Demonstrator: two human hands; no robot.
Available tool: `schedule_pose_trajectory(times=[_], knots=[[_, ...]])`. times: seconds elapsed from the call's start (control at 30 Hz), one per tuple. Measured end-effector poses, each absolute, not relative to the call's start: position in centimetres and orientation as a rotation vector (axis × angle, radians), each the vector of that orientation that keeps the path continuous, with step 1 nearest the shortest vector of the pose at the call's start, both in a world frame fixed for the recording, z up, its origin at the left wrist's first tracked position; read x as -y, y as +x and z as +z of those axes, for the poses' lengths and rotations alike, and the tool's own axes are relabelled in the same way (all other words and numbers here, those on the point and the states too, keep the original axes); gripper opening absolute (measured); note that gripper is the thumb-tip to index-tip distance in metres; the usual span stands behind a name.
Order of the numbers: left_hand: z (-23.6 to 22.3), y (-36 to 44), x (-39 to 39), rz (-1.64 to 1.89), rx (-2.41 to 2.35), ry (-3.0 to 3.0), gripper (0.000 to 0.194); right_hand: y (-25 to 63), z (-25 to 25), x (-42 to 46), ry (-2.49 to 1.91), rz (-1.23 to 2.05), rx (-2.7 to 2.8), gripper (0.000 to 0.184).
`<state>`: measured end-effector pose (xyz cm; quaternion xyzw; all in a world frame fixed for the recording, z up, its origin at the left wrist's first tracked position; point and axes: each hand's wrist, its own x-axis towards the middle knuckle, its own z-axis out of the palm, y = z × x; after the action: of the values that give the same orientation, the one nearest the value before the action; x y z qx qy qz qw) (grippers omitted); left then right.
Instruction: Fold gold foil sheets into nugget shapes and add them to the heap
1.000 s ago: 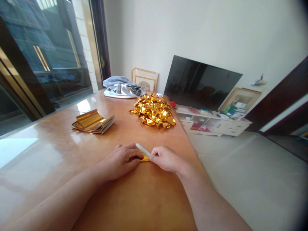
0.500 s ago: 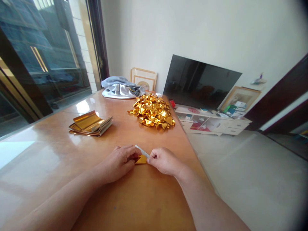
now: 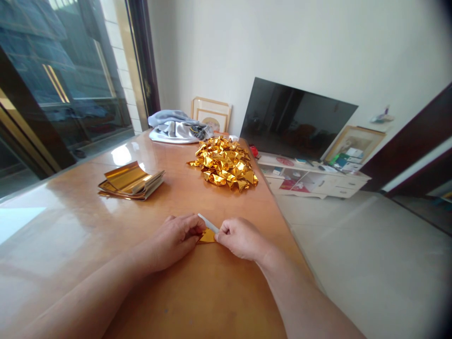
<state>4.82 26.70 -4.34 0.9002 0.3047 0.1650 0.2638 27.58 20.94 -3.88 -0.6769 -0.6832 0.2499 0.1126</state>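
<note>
A sheet of gold foil paper [image 3: 207, 236], partly folded and with a pale strip of its back side showing along the top, lies on the wooden table between my hands. My left hand [image 3: 181, 235] is closed on its left end, the fingertips covering that part. At the right end, my right hand [image 3: 238, 238] pinches the paper between thumb and curled fingers. Beyond the hands rises a heap of folded gold paper pieces [image 3: 226, 162]. A stack of flat gold foil sheets [image 3: 132, 181], the top one curling up, rests farther left.
The glossy wooden table [image 3: 197, 296] has its right edge close by my right forearm. Grey-blue cloth [image 3: 176, 127] is bundled at the far end, near framed pictures [image 3: 212, 115]. A television [image 3: 296, 120] stands on a white cabinet [image 3: 318, 181] past the table.
My left fingers have shifted slightly on the paper, and a little more of its gold face shows between the hands. The right hand keeps its pinch. The view has moved slightly.
</note>
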Motion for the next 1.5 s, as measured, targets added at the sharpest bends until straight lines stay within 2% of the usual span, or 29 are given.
schedule_pose_trajectory(times=[0.2, 0.43, 0.8, 1.03, 1.27, 1.5], knots=[[-3.6, 4.9, -26.4, 0.438, -0.807, 2.47, 0.019, 27.4, -3.9, -20.9, -1.992, 0.691, 2.001, 0.023], [-4.0, 4.7, -26.6, 0.437, -0.699, 2.544, 0.036, 27.2, -3.8, -20.9, -2.023, 0.673, 2.02, 0.031], [-4.2, 4.6, -26.7, 0.43, -0.71, 2.502, 0.032, 27.4, -3.8, -20.9, -2.023, 0.694, 1.996, 0.029], [-3.7, 4.6, -26.6, 0.442, -0.734, 2.432, 0.027, 27.9, -4.8, -20.8, -1.942, 0.802, 1.949, 0.019], [-3.8, 4.7, -26.6, 0.473, -0.771, 2.395, 0.017, 28.0, -5.0, -20.8, -1.917, 0.825, 1.924, 0.021], [-4.2, 4.7, -26.8, 0.457, -0.781, 2.392, 0.016, 27.7, -4.9, -20.7, -1.929, 0.823, 1.901, 0.022]])
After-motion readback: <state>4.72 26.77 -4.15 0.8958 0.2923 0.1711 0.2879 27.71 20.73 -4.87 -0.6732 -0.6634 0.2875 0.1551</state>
